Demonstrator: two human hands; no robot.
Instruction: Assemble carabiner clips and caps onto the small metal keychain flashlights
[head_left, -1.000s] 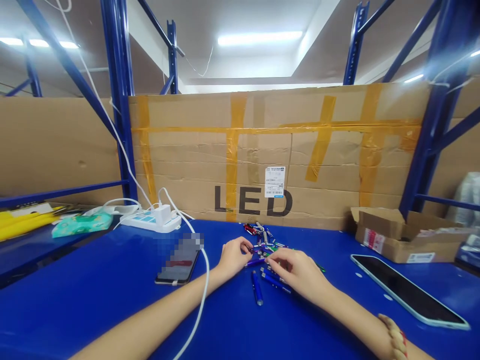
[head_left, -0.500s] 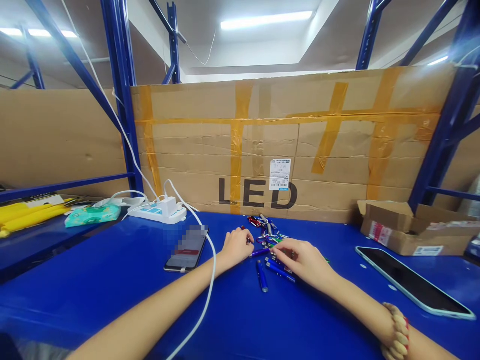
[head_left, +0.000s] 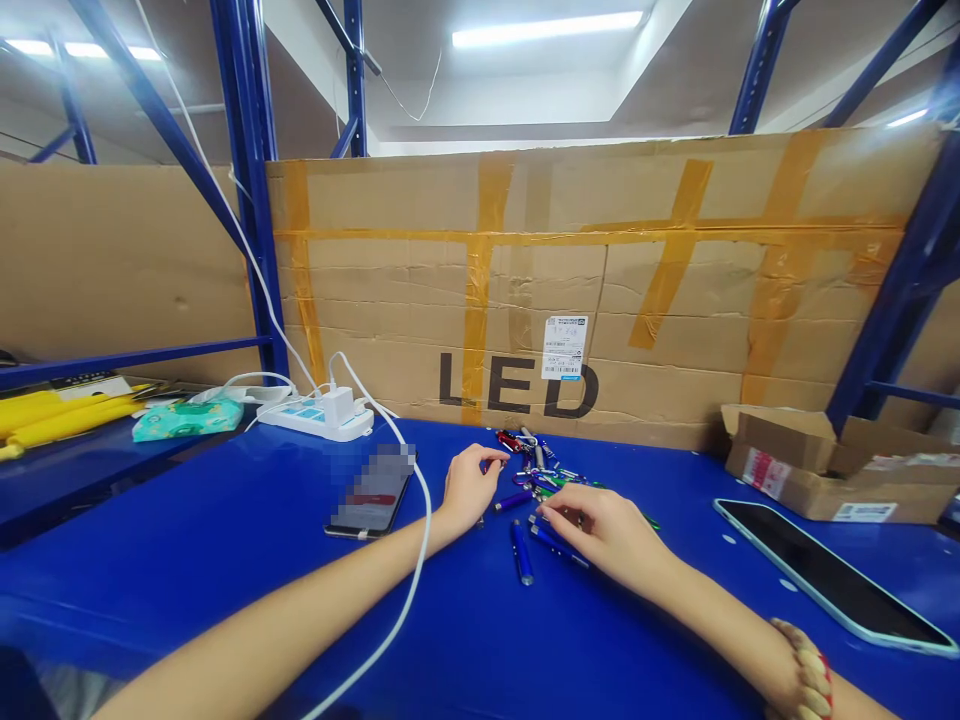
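A pile of small metal keychain flashlights (head_left: 538,455), in red, silver, blue and green, lies mid-table with clips and rings among them. My left hand (head_left: 469,487) is at the pile's left side, thumb and forefinger reaching right and slightly apart. A small metallic end (head_left: 480,522) shows below that hand. Between my hands lies a purple flashlight (head_left: 514,501). My right hand (head_left: 604,522) is over the pile's right front, thumb and fingertips pinched together; what they hold, if anything, is hidden. Nearer me lie a blue flashlight (head_left: 521,552) and another blue flashlight (head_left: 559,546), partly under my right hand.
A phone (head_left: 371,492) lies left of my left hand, and a white cable (head_left: 409,600) crosses over my left forearm. The power strip (head_left: 319,420) sits behind. To the right are a pale-edged tablet-like device (head_left: 832,570) and an open cardboard box (head_left: 817,480). A cardboard wall (head_left: 390,300) stands behind.
My left hand's fingers have loosened and risen a little; the dark red piece at them no longer shows there. The purple flashlight has shifted left, away from my right fingertips. My right hand stays nearly still.
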